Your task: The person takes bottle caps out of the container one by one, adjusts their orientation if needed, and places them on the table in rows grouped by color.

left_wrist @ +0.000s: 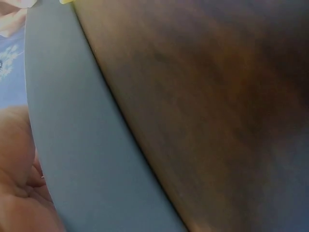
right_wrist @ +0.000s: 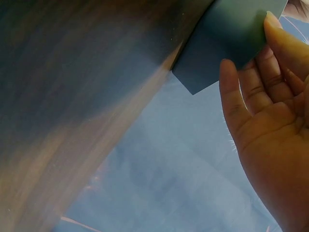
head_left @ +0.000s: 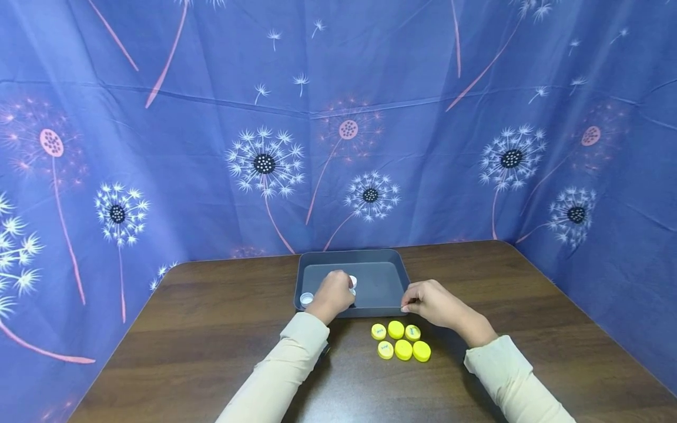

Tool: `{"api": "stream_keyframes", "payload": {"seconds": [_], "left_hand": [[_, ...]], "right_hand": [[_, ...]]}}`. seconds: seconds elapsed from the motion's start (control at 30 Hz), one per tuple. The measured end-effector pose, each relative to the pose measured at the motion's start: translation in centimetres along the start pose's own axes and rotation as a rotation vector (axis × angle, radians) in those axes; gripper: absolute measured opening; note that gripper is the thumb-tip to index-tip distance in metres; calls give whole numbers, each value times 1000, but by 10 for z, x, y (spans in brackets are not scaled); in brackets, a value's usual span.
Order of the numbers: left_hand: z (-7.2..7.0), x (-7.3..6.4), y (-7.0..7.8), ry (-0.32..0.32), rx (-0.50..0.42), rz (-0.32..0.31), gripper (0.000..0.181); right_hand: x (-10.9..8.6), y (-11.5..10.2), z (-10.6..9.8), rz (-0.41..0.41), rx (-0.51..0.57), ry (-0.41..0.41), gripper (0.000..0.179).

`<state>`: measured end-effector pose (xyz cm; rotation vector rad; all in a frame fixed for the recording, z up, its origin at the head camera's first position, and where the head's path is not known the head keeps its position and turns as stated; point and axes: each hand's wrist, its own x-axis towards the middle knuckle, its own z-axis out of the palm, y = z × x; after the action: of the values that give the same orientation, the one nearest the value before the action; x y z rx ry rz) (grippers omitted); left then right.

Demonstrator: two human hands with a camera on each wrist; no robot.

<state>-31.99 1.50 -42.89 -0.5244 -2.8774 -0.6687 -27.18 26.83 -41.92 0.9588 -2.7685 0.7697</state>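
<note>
A dark grey tray (head_left: 370,273) stands at the back of the table. My left hand (head_left: 334,295) reaches over its front wall with curled fingers, close beside small white caps (head_left: 353,281) inside; its fingertips are hidden, and I cannot tell whether they grip one. Another white cap (head_left: 307,299) lies in the tray's front left corner. My right hand (head_left: 431,301) pinches the tray's front right corner, the thumb (right_wrist: 276,29) on the outer wall in the right wrist view. In front of the tray, several yellow caps (head_left: 404,350) lie in two rows.
The brown wooden table (head_left: 222,352) extends on both sides of the tray. A blue cloth with a dandelion print (head_left: 201,147) hangs behind it and along both sides. Some yellow caps bear blue print on top.
</note>
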Motion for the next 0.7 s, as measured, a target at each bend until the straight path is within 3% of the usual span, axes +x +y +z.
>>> {"api": "stream_keyframes", "payload": {"seconds": [0.2,0.47,0.7], "left_hand": [[1,0,-2,-31,-10,6,24],[2,1,0,-14,-41,36,50],[2,2,2,-9,-36,77,33]], "right_hand": [[0,0,0,12,6,1,6],[-1,-1,0,12,-3,2,8],[0,0,0,4,-4,-6,1]]}}
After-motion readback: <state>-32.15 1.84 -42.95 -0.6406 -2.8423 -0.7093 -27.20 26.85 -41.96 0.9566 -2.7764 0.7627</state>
